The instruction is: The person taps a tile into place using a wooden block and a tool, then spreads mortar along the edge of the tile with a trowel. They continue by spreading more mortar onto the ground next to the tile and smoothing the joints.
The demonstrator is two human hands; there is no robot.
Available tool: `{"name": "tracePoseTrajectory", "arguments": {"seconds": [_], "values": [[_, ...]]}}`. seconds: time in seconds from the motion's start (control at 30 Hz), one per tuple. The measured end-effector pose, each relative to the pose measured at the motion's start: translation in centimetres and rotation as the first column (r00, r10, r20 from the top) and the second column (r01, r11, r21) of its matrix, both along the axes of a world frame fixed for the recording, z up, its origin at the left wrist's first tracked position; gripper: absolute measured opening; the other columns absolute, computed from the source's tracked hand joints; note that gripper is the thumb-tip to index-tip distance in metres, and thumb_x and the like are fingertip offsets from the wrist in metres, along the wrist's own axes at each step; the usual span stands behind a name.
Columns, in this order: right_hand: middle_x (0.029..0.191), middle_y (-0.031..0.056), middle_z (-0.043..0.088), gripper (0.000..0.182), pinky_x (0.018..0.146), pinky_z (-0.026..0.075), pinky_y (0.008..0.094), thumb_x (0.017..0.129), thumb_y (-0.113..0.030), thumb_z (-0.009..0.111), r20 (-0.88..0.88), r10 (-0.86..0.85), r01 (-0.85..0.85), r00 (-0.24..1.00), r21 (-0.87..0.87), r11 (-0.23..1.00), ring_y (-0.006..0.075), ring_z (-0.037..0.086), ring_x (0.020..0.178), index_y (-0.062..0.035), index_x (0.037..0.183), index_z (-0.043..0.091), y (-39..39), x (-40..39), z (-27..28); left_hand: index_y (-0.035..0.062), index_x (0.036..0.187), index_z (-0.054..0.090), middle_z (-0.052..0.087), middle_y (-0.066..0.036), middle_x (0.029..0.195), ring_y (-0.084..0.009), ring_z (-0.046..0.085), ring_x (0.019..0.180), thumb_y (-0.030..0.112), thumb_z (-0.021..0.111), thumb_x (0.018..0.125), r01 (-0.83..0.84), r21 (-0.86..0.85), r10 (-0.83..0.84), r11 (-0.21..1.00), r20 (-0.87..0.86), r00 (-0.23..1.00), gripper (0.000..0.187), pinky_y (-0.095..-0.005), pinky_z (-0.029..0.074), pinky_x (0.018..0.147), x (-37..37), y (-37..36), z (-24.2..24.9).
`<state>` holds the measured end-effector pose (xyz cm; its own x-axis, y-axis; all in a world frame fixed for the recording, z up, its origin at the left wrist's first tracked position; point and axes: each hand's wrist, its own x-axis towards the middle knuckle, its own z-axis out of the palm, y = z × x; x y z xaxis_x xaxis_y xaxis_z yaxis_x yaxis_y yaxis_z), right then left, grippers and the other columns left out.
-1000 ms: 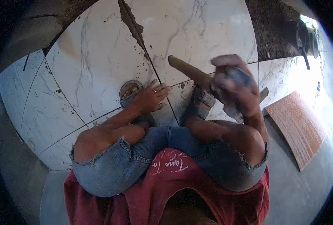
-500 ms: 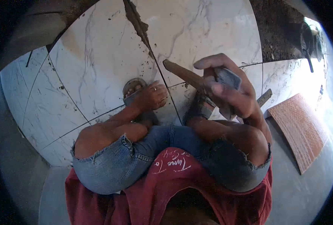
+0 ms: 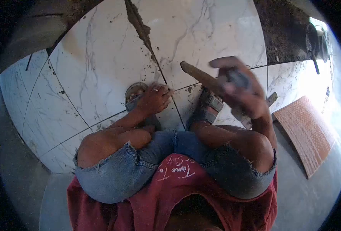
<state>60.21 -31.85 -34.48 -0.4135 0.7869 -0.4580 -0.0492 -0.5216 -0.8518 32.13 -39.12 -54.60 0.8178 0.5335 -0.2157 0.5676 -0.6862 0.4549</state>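
Observation:
My right hand is wrapped around the head end of a hammer, blurred by motion. Its brown wooden handle points up and left over the tiles, and a grey block-like part shows between my fingers. Low over the floor beside my left foot, my left hand has its fingers bent together near the joint between the marble-patterned white tiles. Whatever those fingers may hold is too small or hidden to make out. The joint runs past the fingertips and widens into a dark gap farther up.
A brown textured tile piece leans at the right. Behind my right wrist a wooden stick end shows. Dark bare ground lies at the upper right. My sandalled feet rest on the tiles, among scattered crumbs of dirt.
My right hand and the hammer have shifted right, uncovering more of my right sandal. My left hand stays by the joint, its fingers slightly moved.

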Motion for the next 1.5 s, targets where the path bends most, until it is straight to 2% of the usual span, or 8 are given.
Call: {"name": "tracePoseTrajectory", "arguments": {"seconds": [0.43, 0.77, 0.9, 1.03, 1.23, 1.3, 1.37, 1.5], "values": [[0.102, 0.0156, 0.062, 0.046, 0.071, 0.052, 0.0307, 0.087, -0.022, 0.06, 0.529, -0.483, 0.489, 0.698, 0.14, 0.861, 0.0192, 0.063, 0.083, -0.0005, 0.124, 0.045, -1.6, 2.6, -1.9, 0.0046, 0.111, 0.055, 0.049, -0.013, 0.12, -0.0276, 0.05, 0.111, 0.022, 0.058, 0.082, 0.022, 0.095, -0.029, 0.995, 0.078, 0.996, 0.034, -0.0496, 0.031, 0.102, -0.4, -0.2, -1.5], [0.104, 0.0149, 0.061, 0.043, 0.08, 0.049, 0.0305, 0.092, -0.015, 0.048, 0.729, -0.053, -0.129, 0.682, 0.191, 0.973, 0.0184, 0.062, 0.091, 0.0017, 0.13, 0.037, -2.8, 1.2, 2.0, 0.004, 0.115, 0.054, 0.04, -0.019, 0.131, -0.0344, 0.039, 0.123, 0.021, 0.054, 0.085, -0.112, 0.083, 0.101, 0.99, 0.122, 0.987, 0.034, -0.049, 0.03, 0.105, 0.0, 0.0, -1.6], [0.095, 0.0152, 0.065, 0.034, 0.081, 0.05, 0.0329, 0.092, -0.014, 0.052, 0.421, -0.415, 0.194, 0.807, 0.473, 0.859, 0.0197, 0.064, 0.09, 0.0015, 0.121, 0.046, -3.1, 1.1, 4.4, 0.0068, 0.123, 0.052, 0.033, -0.02, 0.139, -0.0366, 0.034, 0.128, 0.021, 0.052, 0.087, -0.119, 0.037, 0.115, 0.992, 0.092, 0.989, 0.039, -0.0512, 0.027, 0.106, -0.1, -0.6, -2.7], [0.095, 0.0169, 0.065, 0.032, 0.078, 0.05, 0.0361, 0.089, -0.011, 0.054, 0.752, 0.047, -0.392, 0.658, 0.288, 0.874, 0.0294, 0.065, 0.092, -0.0064, 0.12, 0.049, -0.9, 0.9, -0.2, 0.007, 0.124, 0.052, 0.034, -0.021, 0.138, -0.0371, 0.035, 0.127, 0.022, 0.051, 0.087, -0.111, 0.027, 0.11, 0.993, 0.036, 0.993, 0.04, -0.0515, 0.028, 0.106, -0.1, -0.5, -1.6], [0.094, 0.0168, 0.065, 0.035, 0.075, 0.051, 0.0314, 0.09, -0.011, 0.054, 0.548, -0.202, 0.017, 0.812, 0.323, 0.946, 0.0184, 0.063, 0.086, 0.006, 0.118, 0.046, -1.8, 0.7, 4.4, 0.0076, 0.125, 0.052, 0.033, -0.021, 0.139, -0.0378, 0.036, 0.127, 0.021, 0.052, 0.086, -0.155, -0.07, 0.162, 0.985, 0.1, 0.982, 0.041, -0.0525, 0.029, 0.105, -0.3, -1.2, -2.6], [0.092, 0.0201, 0.064, 0.032, 0.076, 0.051, 0.0373, 0.088, -0.011, 0.056, 0.562, -0.181, -0.013, 0.807, 0.324, 0.946, 0.0322, 0.065, 0.087, -0.0018, 0.118, 0.049, -1.9, 1.2, 2.7, 0.0079, 0.124, 0.053, 0.033, -0.021, 0.139, -0.0378, 0.036, 0.127, 0.021, 0.052, 0.086, -0.099, 0.017, 0.097, 0.995, 0.068, 0.993, 0.041, -0.0534, 0.029, 0.105, -0.2, -0.5, -2.0], [0.093, 0.021, 0.064, 0.036, 0.075, 0.051, 0.0409, 0.085, -0.01, 0.058, 0.807, 0.095, -0.486, 0.583, 0.253, 0.836, 0.0374, 0.063, 0.085, -0.0027, 0.118, 0.049, -1.5, 1.1, -0.5, 0.0079, 0.123, 0.053, 0.033, -0.021, 0.139, -0.0377, 0.036, 0.127, 0.021, 0.053, 0.085, -0.083, 0.027, 0.081, 0.996, 0.057, 0.995, 0.041, -0.0533, 0.028, 0.105, -0.1, 0.1, -1.7], [0.094, 0.0209, 0.063, 0.033, 0.074, 0.051, 0.0425, 0.083, -0.01, 0.06, 0.761, 0.011, -0.435, 0.649, 0.36, 0.825, 0.04, 0.062, 0.086, -0.0049, 0.114, 0.052, -1.9, 0.6, 2.4, 0.0075, 0.121, 0.055, 0.033, -0.02, 0.139, -0.0372, 0.035, 0.127, 0.019, 0.056, 0.082, -0.112, 0.002, 0.112, 0.994, 0.085, 0.99, 0.041, -0.0532, 0.026, 0.107, -0.1, -0.3, -2.0]]}}
